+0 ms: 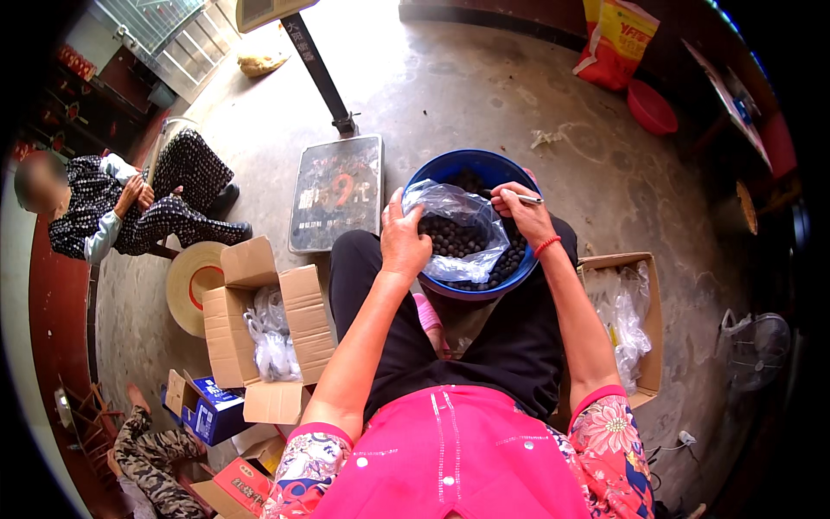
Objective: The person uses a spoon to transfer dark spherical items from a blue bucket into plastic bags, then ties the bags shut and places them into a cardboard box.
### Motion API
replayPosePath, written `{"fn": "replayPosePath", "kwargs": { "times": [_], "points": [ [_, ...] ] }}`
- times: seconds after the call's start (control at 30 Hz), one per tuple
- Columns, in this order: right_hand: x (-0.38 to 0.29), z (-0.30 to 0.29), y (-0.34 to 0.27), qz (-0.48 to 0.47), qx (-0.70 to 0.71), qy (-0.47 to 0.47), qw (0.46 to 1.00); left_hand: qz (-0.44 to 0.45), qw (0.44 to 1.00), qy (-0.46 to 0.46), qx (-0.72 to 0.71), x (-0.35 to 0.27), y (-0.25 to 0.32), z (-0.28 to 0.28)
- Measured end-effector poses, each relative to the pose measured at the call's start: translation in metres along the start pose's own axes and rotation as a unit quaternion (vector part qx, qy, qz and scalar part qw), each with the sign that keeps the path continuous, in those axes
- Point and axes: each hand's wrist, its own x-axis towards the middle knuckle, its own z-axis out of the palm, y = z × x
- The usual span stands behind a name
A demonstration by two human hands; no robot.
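A round blue tub [496, 170] stands between my knees, partly filled with small dark round balls [515, 259]. Inside it sits a clear plastic bag [447, 194], its mouth spread and more dark balls [454, 237] showing within. My left hand [403, 240] grips the bag's left edge at the tub's rim. Over the right side of the tub, my right hand [526, 217] is closed around a slim silver metal handle [532, 199]. The far end of that tool is hidden among my fingers and the dark balls.
A platform scale [337, 194] lies ahead on the left. Open cardboard boxes with plastic bags flank me, one left [224, 331], one right [656, 331]. A seated person [142, 201] is at far left; another person's legs [155, 460] show lower left. A fan [755, 350] stands right.
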Motion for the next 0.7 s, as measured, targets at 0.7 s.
{"fn": "replayPosePath", "kwargs": {
  "times": [0.7],
  "points": [
    [-0.073, 0.006, -0.071, -0.304, -0.443, 0.006, 0.843, 0.005, 1.000, 0.011, 0.011, -0.001, -0.003, 0.002]
  ]
}}
